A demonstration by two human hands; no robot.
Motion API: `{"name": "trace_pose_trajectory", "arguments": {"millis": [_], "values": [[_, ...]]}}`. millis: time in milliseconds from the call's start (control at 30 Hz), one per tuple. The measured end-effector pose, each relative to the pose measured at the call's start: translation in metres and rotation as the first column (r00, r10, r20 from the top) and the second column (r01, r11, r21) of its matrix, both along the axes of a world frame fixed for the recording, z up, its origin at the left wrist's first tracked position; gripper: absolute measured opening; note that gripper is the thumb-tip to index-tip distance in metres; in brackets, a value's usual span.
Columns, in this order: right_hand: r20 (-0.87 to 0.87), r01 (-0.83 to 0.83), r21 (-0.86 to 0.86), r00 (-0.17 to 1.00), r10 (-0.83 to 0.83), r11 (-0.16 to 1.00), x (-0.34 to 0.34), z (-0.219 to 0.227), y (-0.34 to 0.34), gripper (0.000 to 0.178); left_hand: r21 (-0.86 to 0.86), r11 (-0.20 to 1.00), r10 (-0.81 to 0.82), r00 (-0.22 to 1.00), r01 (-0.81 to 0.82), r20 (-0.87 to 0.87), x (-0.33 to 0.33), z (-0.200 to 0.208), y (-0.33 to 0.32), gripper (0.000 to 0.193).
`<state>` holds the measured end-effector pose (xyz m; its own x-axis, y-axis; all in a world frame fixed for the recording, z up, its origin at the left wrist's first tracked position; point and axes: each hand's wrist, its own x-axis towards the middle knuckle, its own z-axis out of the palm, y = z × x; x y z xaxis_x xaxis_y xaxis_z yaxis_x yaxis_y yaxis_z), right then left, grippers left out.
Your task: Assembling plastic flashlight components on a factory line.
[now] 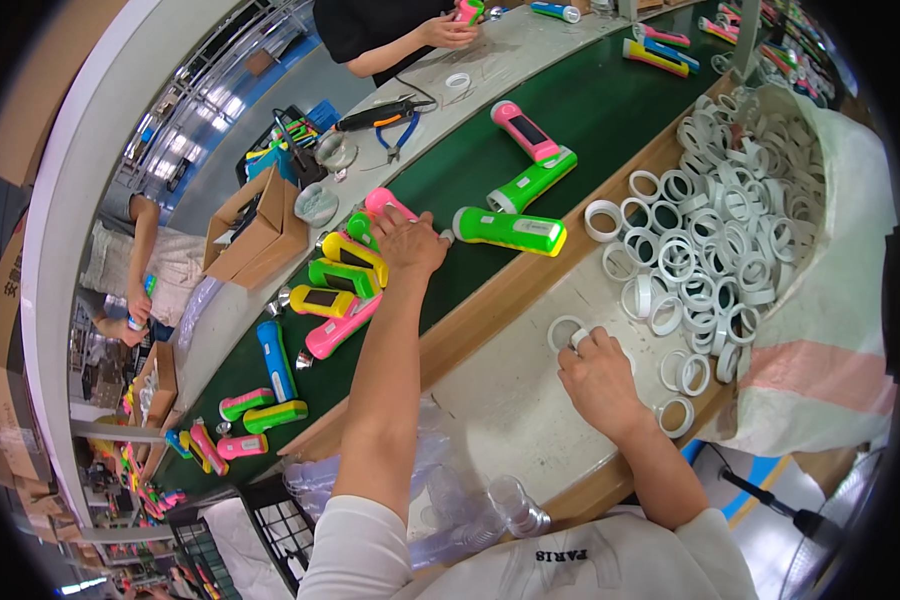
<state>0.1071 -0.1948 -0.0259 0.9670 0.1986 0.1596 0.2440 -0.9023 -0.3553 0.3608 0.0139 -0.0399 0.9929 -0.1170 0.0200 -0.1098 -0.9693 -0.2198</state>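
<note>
From a distance I look down through the wearer's left head-mounted fisheye; left hand (408, 243) and right hand (600, 375) sit close below; the green belt (610, 115) stretches diagonally beyond.

Looking at a green belt (595, 110), strewn with multicoloured flashlights (515, 232)! Glancing nearer, to a pale worktop (500, 400) scattered with white rings (705, 232); now out to a far bench (500, 52), bearing blue-handled pliers (411, 130).

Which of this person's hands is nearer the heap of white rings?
The right hand, just left of the heap; the left hand is farther off, at flashlights on the green belt.
</note>
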Motion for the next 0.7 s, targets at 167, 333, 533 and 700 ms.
{"name": "trace_pose_trajectory", "arguments": {"millis": [167, 333, 533, 700], "values": [[-0.102, -0.074, 0.237, 0.990, 0.101, 0.969, -0.008, 0.008, 0.006, 0.020, -0.073, 0.995, 0.067, 0.997, -0.064, 0.044, -0.030, 0.003, 0.031, 0.039], [-0.052, -0.198, 0.154, 0.977, 0.208, 0.968, -0.015, 0.003, 0.014, 0.023, -0.110, 0.993, 0.063, 0.994, -0.052, 0.091, -0.072, -0.005, 0.087, 0.037], [0.108, -0.347, 0.374, 0.937, 0.331, 0.860, -0.021, 0.013, 0.029, 0.020, -0.105, 0.974, 0.195, 0.979, -0.200, -0.052, -0.107, 0.015, 0.147, 0.037], [-0.275, 0.048, 0.893, 0.845, 0.459, 0.447, -0.021, 0.012, 0.045, 0.032, -0.420, 0.904, 0.143, 0.983, -0.081, 0.116, -0.149, 0.019, 0.217, 0.037]]}}
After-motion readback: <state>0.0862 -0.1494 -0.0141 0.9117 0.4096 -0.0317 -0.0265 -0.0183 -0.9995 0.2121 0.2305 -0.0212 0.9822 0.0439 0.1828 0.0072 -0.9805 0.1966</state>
